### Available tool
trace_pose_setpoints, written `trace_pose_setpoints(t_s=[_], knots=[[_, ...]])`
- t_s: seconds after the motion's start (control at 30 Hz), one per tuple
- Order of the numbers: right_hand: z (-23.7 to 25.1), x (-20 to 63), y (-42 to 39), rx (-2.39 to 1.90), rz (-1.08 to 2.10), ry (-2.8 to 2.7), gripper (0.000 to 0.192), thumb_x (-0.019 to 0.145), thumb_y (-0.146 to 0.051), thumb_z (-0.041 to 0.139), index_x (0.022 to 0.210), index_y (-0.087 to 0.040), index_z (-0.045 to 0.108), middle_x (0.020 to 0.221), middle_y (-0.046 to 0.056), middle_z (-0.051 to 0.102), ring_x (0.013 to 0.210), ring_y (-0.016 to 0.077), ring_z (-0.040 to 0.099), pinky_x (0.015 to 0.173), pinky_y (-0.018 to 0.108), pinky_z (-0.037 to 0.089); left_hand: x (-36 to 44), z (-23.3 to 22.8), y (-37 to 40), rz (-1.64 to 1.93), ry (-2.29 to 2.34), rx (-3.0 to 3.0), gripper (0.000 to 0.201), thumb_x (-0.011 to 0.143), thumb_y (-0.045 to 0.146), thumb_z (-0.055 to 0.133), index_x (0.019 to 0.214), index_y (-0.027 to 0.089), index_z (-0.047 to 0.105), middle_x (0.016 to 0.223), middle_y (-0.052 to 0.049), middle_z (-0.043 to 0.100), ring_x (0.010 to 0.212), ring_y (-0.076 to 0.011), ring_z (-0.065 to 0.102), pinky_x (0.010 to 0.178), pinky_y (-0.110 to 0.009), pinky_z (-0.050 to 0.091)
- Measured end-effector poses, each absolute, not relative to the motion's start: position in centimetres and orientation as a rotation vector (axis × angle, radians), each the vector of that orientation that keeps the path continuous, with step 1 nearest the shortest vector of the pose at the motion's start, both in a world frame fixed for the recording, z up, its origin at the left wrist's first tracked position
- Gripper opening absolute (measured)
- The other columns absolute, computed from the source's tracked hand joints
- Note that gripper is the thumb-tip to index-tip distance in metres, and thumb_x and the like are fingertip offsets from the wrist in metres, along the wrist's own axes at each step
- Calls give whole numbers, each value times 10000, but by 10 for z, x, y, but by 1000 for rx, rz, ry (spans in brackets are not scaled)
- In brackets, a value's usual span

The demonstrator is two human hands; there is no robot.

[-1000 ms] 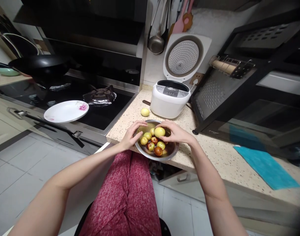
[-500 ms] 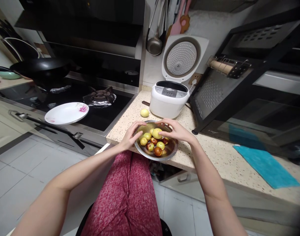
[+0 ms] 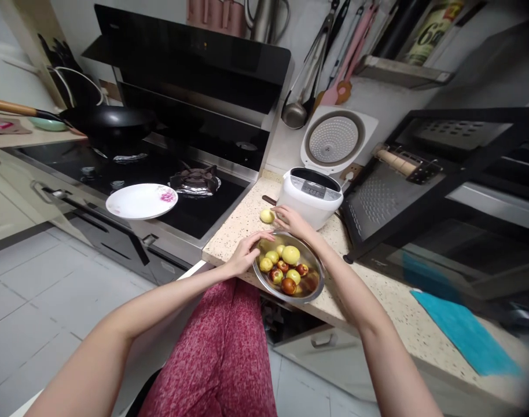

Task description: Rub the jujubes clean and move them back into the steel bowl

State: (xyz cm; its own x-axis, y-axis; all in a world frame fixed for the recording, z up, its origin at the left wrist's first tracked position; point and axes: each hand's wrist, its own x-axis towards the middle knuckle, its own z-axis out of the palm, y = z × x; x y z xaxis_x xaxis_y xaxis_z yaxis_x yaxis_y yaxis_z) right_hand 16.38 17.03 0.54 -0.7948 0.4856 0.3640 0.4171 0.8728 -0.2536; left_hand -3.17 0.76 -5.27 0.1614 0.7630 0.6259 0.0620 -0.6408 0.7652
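One steel bowl holds about eight fruits; one loose fruit, one rice cooker, one plate, one blue cloth.

Single head-worn view, looking forward and down from above the person's lap; faces the speckled counter and stove from close range; floor at lower left; no second view for overlap.

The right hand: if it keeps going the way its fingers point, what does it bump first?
Probably the lone yellow fruit on the counter; right hand points at it.
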Motion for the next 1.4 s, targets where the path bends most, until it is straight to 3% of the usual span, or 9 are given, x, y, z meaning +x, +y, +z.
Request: trace_pose_setpoints(t_s=[0.27, 0.4, 0.5, 0.7, 0.87, 1.17, 1.4], knots=[[2, 130, 188, -774, 110, -2751, 409, 880, -187, 750, 1279, -170, 660, 1258, 155, 679, 1061, 290, 708, 949, 412, 565, -31, -53, 3, 1661, 848, 1759, 392, 755, 112, 469, 1062, 193, 698, 1288, -102, 742, 1415, -320, 575, 1222, -533, 411], [6, 128, 184, -741, 79, -2762, 350, 883, -180, 733, 1227, -174, 672, 1247, 139, 668, 995, 254, 714, 904, 376, 573, -33, -54, 0, 1666, 907, 1798, 324, 780, 137, 471, 998, 190, 705, 1262, -110, 753, 1377, -322, 599, 1213, -539, 414], [16, 137, 172, -675, 90, -2681, 355, 941, -242, 668, 1292, -192, 643, 1299, 140, 642, 1088, 260, 686, 955, 393, 558, -34, -55, 2, 1630, 916, 1832, 340, 783, 153, 467, 1009, 190, 718, 1293, -109, 746, 1394, -325, 581, 1219, -563, 401], [32, 180, 122, -531, 242, -2312, 452, 920, -290, 663, 1367, -226, 644, 1273, 133, 619, 1162, 280, 631, 936, 409, 572, -36, -55, 6, 1590, 875, 1887, 336, 847, 207, 457, 1048, 194, 725, 1316, -116, 729, 1390, -333, 573, 1208, -584, 400], [28, 204, 88, -531, 397, -2220, 444, 929, -351, 691, 1363, -258, 674, 1245, 105, 622, 1199, 275, 617, 1082, 465, 514, -37, -55, 7, 1584, 880, 1928, 332, 841, 223, 462, 1038, 189, 727, 1285, -124, 718, 1362, -345, 571, 1181, -574, 427], [40, 230, 64, -431, 736, -2353, 488, 875, -374, 799, 1318, -252, 633, 1269, 109, 694, 1148, 266, 676, 963, 412, 577, -39, -54, 5, 1565, 895, 1969, 321, 903, 279, 447, 1027, 182, 726, 1231, -131, 704, 1270, -338, 598, 1141, -549, 449], [49, 225, 50, -184, 701, -2621, 383, 920, -339, 758, 1297, -288, 711, 1253, 79, 736, 1162, 264, 665, 1037, 459, 518, -40, -51, 4, 1532, 921, 1977, 327, 870, 247, 456, 1023, 184, 738, 1238, -129, 694, 1282, -335, 594, 1149, -548, 442]])
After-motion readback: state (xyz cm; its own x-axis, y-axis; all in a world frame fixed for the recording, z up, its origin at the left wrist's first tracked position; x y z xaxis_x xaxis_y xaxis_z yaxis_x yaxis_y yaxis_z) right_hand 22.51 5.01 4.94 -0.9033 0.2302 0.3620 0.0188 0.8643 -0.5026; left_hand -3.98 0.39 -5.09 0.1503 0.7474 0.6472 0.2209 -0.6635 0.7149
